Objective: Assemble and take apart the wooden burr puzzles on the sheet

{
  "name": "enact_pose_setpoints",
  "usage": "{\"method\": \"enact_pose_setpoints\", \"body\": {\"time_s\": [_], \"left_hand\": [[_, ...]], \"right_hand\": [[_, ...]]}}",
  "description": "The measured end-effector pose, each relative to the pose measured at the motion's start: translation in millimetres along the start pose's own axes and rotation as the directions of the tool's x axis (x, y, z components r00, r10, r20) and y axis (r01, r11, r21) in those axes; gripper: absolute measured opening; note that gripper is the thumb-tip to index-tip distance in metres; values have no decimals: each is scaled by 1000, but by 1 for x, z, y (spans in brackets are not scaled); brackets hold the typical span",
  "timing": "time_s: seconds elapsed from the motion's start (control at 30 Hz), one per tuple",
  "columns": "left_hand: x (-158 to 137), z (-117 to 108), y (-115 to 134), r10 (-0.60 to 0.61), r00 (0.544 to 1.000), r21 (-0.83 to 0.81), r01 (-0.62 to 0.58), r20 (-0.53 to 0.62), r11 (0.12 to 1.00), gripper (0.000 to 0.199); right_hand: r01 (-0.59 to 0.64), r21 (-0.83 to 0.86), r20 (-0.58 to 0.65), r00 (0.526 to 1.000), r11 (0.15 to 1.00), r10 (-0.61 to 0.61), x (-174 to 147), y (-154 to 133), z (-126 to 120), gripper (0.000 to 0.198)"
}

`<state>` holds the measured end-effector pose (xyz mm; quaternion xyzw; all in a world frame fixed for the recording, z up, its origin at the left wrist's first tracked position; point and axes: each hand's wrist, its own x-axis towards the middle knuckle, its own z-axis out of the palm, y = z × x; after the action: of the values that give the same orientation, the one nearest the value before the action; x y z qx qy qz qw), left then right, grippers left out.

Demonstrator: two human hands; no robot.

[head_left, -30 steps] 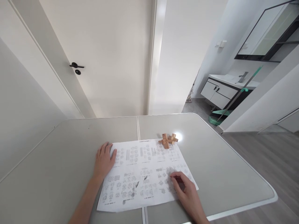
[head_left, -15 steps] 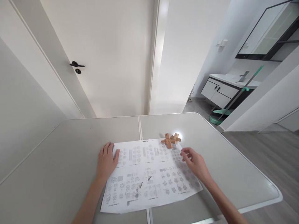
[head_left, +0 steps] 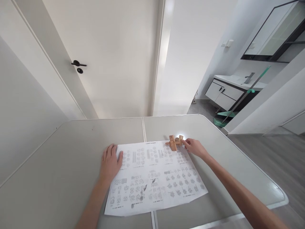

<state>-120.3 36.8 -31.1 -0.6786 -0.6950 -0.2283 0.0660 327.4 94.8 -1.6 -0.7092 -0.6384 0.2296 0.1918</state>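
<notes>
The blocks (head_left: 173,145) sit at the far right of the sheet (head_left: 156,162). Whether the right hand (head_left: 194,147) pinches them is hard to tell. The left hand (head_left: 110,163) lies spread. A poke could tip the blocks.

Open tabletop (head_left: 78,149) beyond left hand (head_left: 110,163), wooden blocks (head_left: 173,143) the obstacle leftward of right hand (head_left: 194,147).

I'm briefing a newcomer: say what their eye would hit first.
Likely the white printed sheet on the grey table, with the left hand at its left edge. Next, the wooden pieces near its far right corner, with the right hand at them. Beyond, at upper left, a black handle stands out.
</notes>
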Motion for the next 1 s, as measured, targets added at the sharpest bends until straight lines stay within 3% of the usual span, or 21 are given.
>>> {"method": "enact_pose_setpoints", "body": {"time_s": [0.1, 0.23, 0.27, 0.37, 0.47, 0.57, 0.73, 0.83, 0.93, 1.0], "left_hand": [[0, -5, 2, 0, 1000, -17, 0, 0, 1000, 51], [1, -15, 15, 13, 994, -80, -21, -105, 997, 45], [0, -17, 21, 25, 992, -121, -40, -126, 992, 42], [-5, -25, 43, 77, 987, -334, -120, -138, 935, 32], [-15, -33, 66, 128, 992, -581, -98, 11, 808, 30], [-27, -42, 83, 175, 953, -785, 91, 247, 613, 35], [-40, -45, 95, 368, 869, -931, 235, 329, 278, 70], [-42, -47, 100, 394, 832, -921, 350, 391, 173, 73], [-42, -52, 105, 372, 806, -885, 447, 461, 128, 59], [-41, -55, 107, 346, 804, -869, 487, 485, 87, 57]], "right_hand": [[-1, -11, -51, 999, 1000, 1, 1, -5, -3, 42], [-7, -21, -198, 980, 1000, 3, -12, -16, -20, 41], [17, -15, -227, 974, 1000, -20, -19, -22, -25, 42], [245, 74, -248, 943, 967, -220, -46, -45, -35, 48], [383, 130, -158, 919, 914, -363, -76, -74, -31, 47], [499, 164, -91, 867, 851, -490, -103, -100, -16, 40], [557, 325, -32, 814, 764, -580, -129, -130, 15, 31], [514, 450, -5, 819, 730, -574, -137, -139, 34, 28], [377, 589, 26, 875, 715, -483, -141, -143, 51, 33], [280, 663, 101, 885, 695, -454, -141, -143, 57, 36]]}}
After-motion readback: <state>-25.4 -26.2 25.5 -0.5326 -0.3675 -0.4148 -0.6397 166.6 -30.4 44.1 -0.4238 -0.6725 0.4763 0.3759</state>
